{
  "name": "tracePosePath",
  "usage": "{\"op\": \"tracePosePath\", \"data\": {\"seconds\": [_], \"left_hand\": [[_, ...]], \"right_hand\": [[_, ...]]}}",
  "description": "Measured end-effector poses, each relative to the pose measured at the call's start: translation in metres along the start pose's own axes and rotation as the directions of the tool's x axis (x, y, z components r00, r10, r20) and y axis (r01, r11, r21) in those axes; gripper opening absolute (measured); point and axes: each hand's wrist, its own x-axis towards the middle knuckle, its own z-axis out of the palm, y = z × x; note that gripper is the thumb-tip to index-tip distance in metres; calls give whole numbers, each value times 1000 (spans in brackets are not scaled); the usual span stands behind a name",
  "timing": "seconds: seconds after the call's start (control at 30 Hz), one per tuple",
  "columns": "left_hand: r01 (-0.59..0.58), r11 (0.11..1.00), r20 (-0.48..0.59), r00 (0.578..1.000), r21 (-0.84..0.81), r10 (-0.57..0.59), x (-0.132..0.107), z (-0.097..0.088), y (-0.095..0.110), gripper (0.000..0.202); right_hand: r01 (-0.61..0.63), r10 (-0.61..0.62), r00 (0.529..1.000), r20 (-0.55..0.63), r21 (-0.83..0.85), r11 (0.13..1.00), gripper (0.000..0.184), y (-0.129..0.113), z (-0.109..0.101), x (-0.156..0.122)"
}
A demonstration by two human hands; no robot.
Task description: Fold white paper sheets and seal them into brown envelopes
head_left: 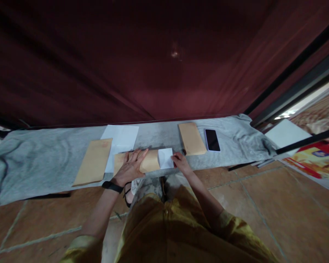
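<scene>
My left hand (130,168) lies flat, fingers spread, on a brown envelope (150,162) on the grey cloth (38,164). A folded white paper (165,157) sticks out of the envelope's right end. My right hand (181,163) pinches that paper at its right edge. A black band sits on my left wrist.
Another brown envelope (94,166) lies to the left, partly over a white sheet (123,138). A third brown envelope (192,138) and a dark phone (212,140) lie to the right. White sheets and a colourful print (314,160) rest on the tiled floor at the right. A dark red curtain hangs behind.
</scene>
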Motion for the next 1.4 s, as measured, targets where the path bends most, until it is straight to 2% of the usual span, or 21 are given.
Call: {"op": "tracePosePath", "data": {"seconds": [0.17, 0.4, 0.57, 0.8, 1.07, 1.4], "left_hand": [[-25, 1000, 4, 1000, 2, 25, 0, 7, -6, 114], [-42, 999, 18, 999, -15, 43, 2, 7, -3, 118], [-51, 999, 25, 998, -9, 51, 2, 8, -1, 116], [-47, 999, 45, 998, -5, 47, 3, 14, -4, 116], [-55, 998, 46, 997, -12, 56, 4, 16, -5, 115], [-63, 997, 54, 996, -36, 65, 2, 27, -14, 113]], "right_hand": [[27, -31, 999, -43, -78, 997, 26, 2, 5, -4], [58, -73, 995, -74, -183, 981, 17, -6, 31, -11], [60, -75, 997, -36, -300, 952, 14, -17, 44, -16], [-2, 26, 998, 49, -434, 901, 18, -31, 50, -18], [-92, 166, 970, 180, -358, 929, 21, -38, 44, -16], [-226, 299, 937, 180, -342, 912, 19, -42, 45, -13]]}}
